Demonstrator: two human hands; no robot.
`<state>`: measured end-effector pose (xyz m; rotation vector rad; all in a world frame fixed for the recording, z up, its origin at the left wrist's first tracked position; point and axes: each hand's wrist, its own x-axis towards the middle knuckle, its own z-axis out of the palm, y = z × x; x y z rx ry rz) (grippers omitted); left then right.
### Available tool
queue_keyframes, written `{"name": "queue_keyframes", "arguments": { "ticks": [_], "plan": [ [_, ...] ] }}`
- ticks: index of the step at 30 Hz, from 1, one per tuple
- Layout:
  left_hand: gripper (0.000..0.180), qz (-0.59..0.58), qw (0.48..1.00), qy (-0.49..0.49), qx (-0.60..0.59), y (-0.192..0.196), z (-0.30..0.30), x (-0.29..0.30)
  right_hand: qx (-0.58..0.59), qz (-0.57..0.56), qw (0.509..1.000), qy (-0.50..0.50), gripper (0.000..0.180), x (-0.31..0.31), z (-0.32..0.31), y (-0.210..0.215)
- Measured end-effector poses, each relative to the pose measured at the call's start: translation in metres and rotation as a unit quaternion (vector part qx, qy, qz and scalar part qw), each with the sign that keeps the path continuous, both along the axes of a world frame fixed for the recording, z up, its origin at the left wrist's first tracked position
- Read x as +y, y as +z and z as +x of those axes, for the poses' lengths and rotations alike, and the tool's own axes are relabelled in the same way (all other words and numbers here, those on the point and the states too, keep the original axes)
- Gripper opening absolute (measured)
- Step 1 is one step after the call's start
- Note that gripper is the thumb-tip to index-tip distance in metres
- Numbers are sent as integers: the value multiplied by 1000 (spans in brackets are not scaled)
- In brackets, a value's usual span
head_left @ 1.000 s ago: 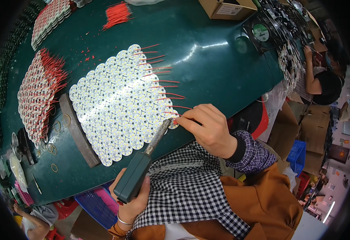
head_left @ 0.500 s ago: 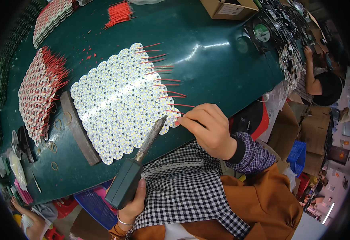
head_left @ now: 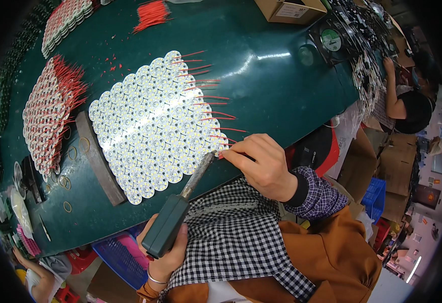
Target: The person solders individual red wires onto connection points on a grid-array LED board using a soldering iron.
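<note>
My left hand (head_left: 168, 252) sits low near my body, fingers wrapped in a closed fist grip, wrist bent upward. My right hand (head_left: 261, 164) lies palm down, thumb and 1 fingertip pinched together, its forearm angling in from the right.

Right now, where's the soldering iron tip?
Head view, lower centre: the soldering iron, held in the left hand, has its tip at the near right edge of the white round-board sheet, just left of the right hand's fingertips.
</note>
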<state>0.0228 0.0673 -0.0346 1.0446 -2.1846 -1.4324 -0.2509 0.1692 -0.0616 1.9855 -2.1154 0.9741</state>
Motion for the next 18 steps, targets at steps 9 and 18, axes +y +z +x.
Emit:
{"name": "queue_keyframes", "arguments": {
  "ticks": [9, 18],
  "plan": [
    [21, 11, 1000, 20, 18, -2, -2, 3, -5, 10, 1000, -4, 22, 0, 2, 2],
    [27, 43, 998, 39, 11, -16, 33, 10, 4, 13, 1000, -19, 24, -2, 5, 7]
  ]
}}
